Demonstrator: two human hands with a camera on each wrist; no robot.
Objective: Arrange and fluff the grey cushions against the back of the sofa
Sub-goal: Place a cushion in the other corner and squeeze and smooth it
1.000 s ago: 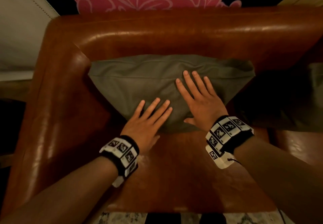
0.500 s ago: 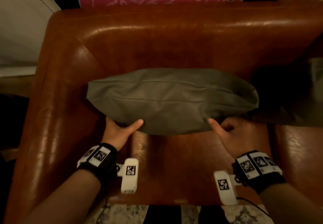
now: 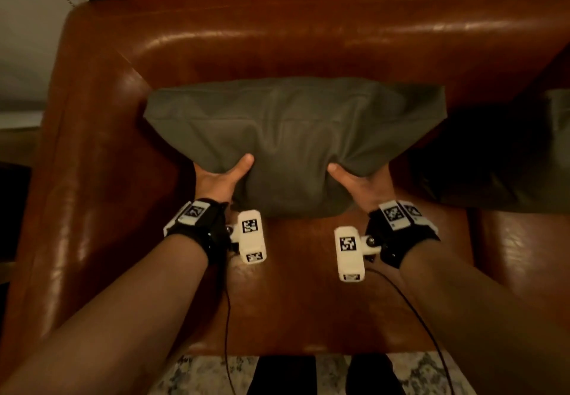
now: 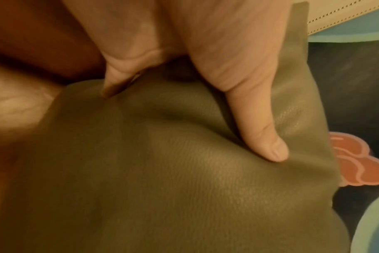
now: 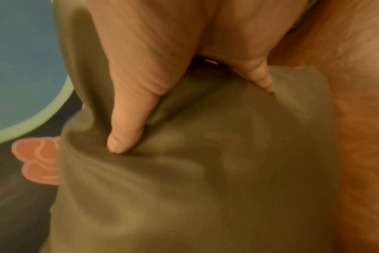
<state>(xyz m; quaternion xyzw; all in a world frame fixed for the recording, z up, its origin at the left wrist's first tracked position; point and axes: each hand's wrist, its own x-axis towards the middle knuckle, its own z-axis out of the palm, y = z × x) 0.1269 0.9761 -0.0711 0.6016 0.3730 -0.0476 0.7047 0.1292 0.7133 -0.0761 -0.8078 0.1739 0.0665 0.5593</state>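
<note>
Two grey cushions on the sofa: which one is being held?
The centre cushion, gripped at its lower edge by left hand and right hand. The other cushion lies untouched at right.

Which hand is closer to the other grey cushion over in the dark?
Right. The right hand grips the held cushion beside the second cushion; the left hand is farther.

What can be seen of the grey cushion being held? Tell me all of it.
The cushion is olive-grey, wide, with a smooth, faintly grained cover, creased and dented where gripped. It stands against the sofa back, its lower edge pulled forward. The left hand and right hand grip that edge, thumbs pressed into the front.
</note>
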